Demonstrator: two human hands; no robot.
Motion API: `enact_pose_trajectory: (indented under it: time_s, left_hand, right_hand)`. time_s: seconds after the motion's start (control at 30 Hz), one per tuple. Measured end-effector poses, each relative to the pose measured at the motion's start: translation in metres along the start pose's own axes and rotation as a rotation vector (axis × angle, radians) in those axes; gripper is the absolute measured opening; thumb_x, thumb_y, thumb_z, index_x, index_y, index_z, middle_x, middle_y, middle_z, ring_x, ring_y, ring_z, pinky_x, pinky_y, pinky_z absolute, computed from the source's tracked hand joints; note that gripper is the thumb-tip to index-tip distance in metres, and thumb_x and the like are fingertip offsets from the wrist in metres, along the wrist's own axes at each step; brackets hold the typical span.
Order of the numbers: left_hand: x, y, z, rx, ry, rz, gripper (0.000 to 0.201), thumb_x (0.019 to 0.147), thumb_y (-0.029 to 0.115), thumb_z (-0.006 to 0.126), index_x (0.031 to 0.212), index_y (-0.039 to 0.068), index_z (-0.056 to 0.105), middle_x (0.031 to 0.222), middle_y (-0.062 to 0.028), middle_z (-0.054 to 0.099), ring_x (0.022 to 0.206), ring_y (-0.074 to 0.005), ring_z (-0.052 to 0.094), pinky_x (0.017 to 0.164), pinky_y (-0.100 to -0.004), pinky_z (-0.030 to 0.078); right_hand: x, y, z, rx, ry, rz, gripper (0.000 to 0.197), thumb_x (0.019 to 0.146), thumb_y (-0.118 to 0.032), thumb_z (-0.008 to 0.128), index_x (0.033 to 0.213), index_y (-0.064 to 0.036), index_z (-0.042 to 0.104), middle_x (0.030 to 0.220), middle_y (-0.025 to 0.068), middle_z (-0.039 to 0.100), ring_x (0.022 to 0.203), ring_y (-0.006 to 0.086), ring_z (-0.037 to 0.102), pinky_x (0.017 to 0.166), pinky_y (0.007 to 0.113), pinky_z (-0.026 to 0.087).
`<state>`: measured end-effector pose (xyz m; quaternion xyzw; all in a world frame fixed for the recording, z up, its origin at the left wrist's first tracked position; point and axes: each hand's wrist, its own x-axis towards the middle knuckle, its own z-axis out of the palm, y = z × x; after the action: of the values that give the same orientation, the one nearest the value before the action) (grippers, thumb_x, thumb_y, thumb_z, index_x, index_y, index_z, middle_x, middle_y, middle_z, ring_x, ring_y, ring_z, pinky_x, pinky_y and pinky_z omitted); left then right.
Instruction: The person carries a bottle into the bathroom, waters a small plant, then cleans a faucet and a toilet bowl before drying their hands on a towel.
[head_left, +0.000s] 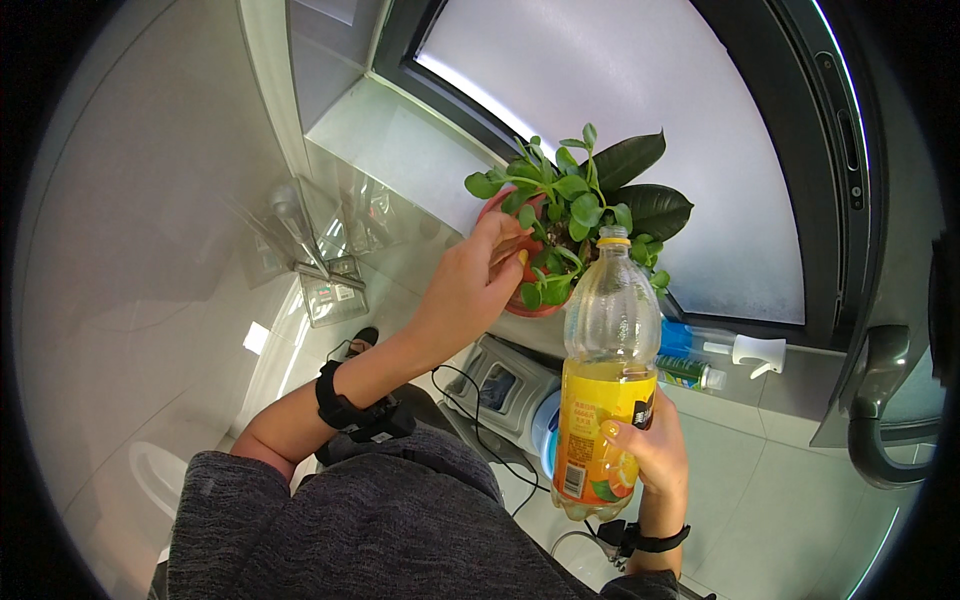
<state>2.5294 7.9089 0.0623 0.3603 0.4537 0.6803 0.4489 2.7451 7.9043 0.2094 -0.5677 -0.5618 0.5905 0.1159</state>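
Observation:
My right hand [655, 450] is wrapped round the lower part of a large clear plastic bottle [612, 330]. The bottle stands upright, uncapped, with a yellow ring at its neck and a yellow-orange label picturing fruit. Droplets cling inside its upper part; the label hides how much liquid it holds. Beyond its mouth grows a leafy green potted plant [585, 210] with small round leaves and two big dark ones. My left hand [480, 275] reaches over the near left rim of the reddish pot [527, 268], fingers bent among the stems, thumb apart from the fingertips.
The pot sits on a pale ledge [400, 150] beneath a dark-framed frosted window [740, 150]. Right of it lie a blue spray bottle with a white trigger [757, 352] and a green bottle [690, 374]. Below are a grey plastic stool [500, 385] and a black cable [477, 405].

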Motion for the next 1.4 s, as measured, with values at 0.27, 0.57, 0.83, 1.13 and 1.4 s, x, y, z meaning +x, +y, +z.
enact_pose_trajectory:
  time_s: [0.27,0.57,0.83,1.13,1.4]
  left_hand:
    - [-0.0002,0.0075,0.0014,-0.016,-0.011,-0.03,0.025,0.089,0.0,0.046,0.113,-0.007,0.043,0.112,-0.0202,0.06,0.108,-0.0267,0.06,0.089,-0.0339,0.051]
    - [-0.001,0.0029,0.0002,-0.036,-0.016,-0.026,0.025,0.089,-0.001,0.045,0.114,-0.008,0.042,0.118,-0.0211,0.057,0.114,-0.0269,0.057,0.093,-0.034,0.049]
    - [-0.0019,0.0054,0.0004,-0.057,-0.013,-0.043,0.026,0.089,-0.002,0.045,0.114,-0.008,0.042,0.117,-0.0214,0.057,0.114,-0.026,0.057,0.093,-0.0334,0.049]
    - [-0.0011,0.0056,-0.003,-0.072,-0.063,-0.121,0.028,0.089,-0.005,0.042,0.117,-0.004,0.041,0.124,-0.0162,0.054,0.123,-0.0223,0.05,0.101,-0.0309,0.04]
    - [-0.002,0.001,-0.0003,-0.062,-0.003,-0.033,0.024,0.089,0.0,0.047,0.112,-0.007,0.044,0.113,-0.0201,0.06,0.109,-0.0251,0.06,0.092,-0.0322,0.048]
  right_hand:
    - [-0.0026,-0.0001,-0.0005,-0.005,0.022,-0.006,0.061,0.069,-0.013,0.074,0.121,0.0049,0.049,0.109,0.0096,0.062,0.097,0.015,0.058,0.087,0.029,0.045]
    - [-0.0004,0.0009,0.0002,0.018,0.019,-0.013,0.062,0.069,-0.014,0.075,0.121,0.0049,0.048,0.109,0.0099,0.062,0.097,0.0152,0.058,0.087,0.029,0.045]
    - [0.0001,-0.0005,0.0014,0.009,0.025,-0.025,0.063,0.069,-0.019,0.077,0.12,0.0044,0.049,0.108,0.0097,0.062,0.096,0.0154,0.059,0.086,0.029,0.046]
    - [0.004,-0.0046,0.0014,-0.006,0.018,-0.005,0.06,0.07,-0.021,0.076,0.118,0.0041,0.05,0.106,0.0083,0.062,0.094,0.014,0.058,0.085,0.028,0.045]
    - [0.0057,-0.0056,0.0019,-0.003,0.026,-0.007,0.058,0.071,-0.02,0.075,0.118,0.0041,0.05,0.106,0.0086,0.062,0.094,0.0142,0.058,0.085,0.029,0.045]
